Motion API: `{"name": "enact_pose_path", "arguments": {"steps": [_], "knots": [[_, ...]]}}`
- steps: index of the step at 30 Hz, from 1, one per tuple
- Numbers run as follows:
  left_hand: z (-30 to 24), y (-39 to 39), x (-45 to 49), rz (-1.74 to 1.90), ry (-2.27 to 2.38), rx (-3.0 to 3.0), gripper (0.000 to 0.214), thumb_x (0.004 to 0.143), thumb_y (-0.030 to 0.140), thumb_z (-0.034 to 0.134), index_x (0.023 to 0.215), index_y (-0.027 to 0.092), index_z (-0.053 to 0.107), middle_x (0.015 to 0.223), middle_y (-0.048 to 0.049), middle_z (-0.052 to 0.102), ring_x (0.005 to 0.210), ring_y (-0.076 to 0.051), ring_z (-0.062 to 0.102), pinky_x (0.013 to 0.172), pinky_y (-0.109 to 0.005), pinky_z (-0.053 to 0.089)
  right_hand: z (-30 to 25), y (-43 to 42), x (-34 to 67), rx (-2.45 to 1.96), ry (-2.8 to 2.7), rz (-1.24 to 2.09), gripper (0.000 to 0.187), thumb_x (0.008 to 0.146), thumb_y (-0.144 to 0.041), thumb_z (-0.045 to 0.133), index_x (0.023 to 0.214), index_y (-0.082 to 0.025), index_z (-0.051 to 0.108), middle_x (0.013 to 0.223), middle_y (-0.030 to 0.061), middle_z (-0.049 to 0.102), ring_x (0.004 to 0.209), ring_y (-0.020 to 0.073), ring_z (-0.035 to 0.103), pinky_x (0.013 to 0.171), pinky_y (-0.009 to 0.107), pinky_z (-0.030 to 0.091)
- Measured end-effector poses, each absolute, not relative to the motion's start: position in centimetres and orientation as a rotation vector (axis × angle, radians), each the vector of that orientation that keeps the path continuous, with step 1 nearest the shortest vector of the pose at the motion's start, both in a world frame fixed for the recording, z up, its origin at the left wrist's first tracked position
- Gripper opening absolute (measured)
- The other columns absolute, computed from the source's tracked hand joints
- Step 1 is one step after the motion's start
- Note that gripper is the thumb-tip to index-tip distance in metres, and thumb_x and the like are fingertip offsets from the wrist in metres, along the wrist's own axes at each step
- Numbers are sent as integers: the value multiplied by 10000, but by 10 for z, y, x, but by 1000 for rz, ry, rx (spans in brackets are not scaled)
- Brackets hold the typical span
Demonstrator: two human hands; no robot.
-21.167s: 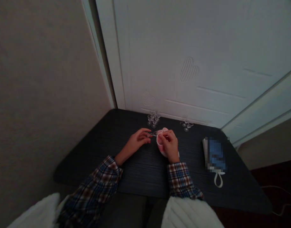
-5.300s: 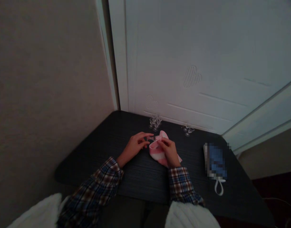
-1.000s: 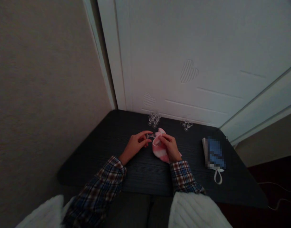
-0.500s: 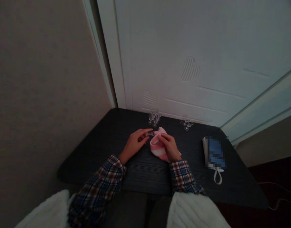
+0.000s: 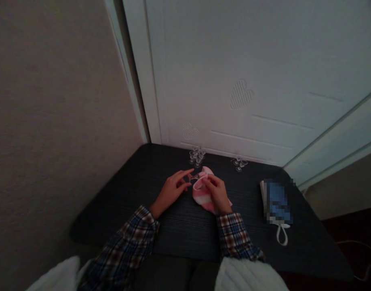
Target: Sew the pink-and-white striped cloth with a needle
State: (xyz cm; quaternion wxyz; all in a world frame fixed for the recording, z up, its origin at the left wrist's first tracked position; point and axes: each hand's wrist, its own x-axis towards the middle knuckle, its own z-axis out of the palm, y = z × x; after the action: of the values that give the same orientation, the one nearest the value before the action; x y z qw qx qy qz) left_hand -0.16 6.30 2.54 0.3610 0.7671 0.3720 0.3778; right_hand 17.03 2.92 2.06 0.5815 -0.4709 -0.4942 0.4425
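My left hand has its thumb and fingers around one end of a small clear stemmed glass, in front of me above the dark table. The glass lies on its side, and its right end meets a pink-and-white striped cloth. My right hand pinches this cloth between thumb and fingers, and a fold of it wraps the end of the glass. The rest of the cloth hangs below my right fingers. How much of the glass sits inside the cloth is hidden.
Several small stemmed glasses stand close together at the table's back edge, with another small group of glasses to their right. A blurred blue item with a white loop lies on the right of the dark table. A white panel rises behind.
My left fingers have spread a little wider around the glass. My right hand keeps its pinch on the cloth. The whole view has shifted slightly, so things sit lower in the picture.
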Motion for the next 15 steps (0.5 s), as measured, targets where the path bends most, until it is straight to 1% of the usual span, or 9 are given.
{"name": "enact_pose_path", "arguments": {"steps": [4,7,9,15], "knots": [[23,64,-2,974,951,2003,376,780,179,516,1150,240,541,1051,-40,535,639,-80,527,590,-218,443,19,30,171,-1085,-1150,1062,243,775,-366,545,863,-165,649,819,38,648,742,168,567,688,267,418],[24,64,-1,982,949,1993,336,776,182,520,1106,226,570,1088,-50,526,669,-88,540,601,-223,445,20,30,172,-1086,-1136,1054,238,763,-362,560,866,-166,649,815,32,649,722,162,566,673,263,419],[24,63,-1,983,955,1958,338,773,210,532,1109,223,564,1085,-56,534,693,-101,552,600,-226,446,21,30,172,-1080,-1130,1041,237,758,-362,565,857,-165,653,804,29,649,709,159,565,658,259,417],[21,66,-1,854,891,1685,463,768,323,546,1204,191,463,897,-54,592,591,-107,548,474,-203,407,27,28,170,-1089,-1120,1007,248,752,-359,567,855,-156,664,799,36,657,723,164,569,650,254,417]]}}
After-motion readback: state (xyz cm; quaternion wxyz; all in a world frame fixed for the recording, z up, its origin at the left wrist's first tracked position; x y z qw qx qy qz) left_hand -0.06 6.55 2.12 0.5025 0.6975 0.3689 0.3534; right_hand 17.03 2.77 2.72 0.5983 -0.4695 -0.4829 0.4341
